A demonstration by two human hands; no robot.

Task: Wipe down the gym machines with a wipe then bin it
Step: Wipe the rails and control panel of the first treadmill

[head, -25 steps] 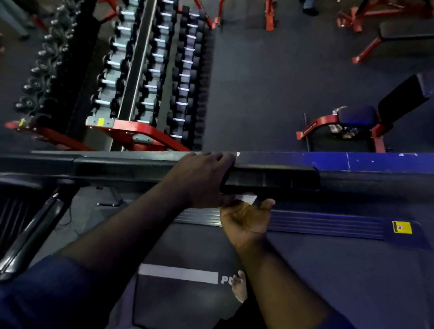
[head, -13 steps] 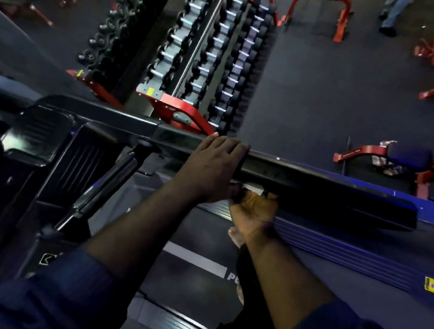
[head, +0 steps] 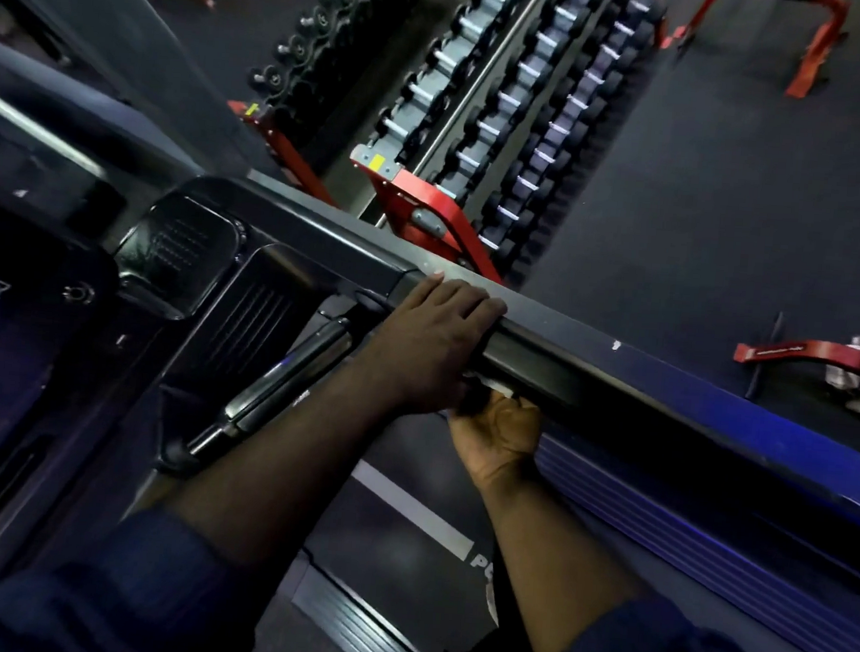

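A: Step now?
B: Mid-wipe, treadmill rail. L hand hooked over top; R hand below, gripping wipe against underside.
A: Next?
B: Prob. slide wipe along rail, pressure kept. No bin in view.

A dark rubber gym floor is seen under pretty much everything. A black treadmill is parked on it up close. A red-framed steel dumbbell rack is stood just behind, with a second rack of black dumbbells beside it. A red-framed padded bench is set well apart, off right.
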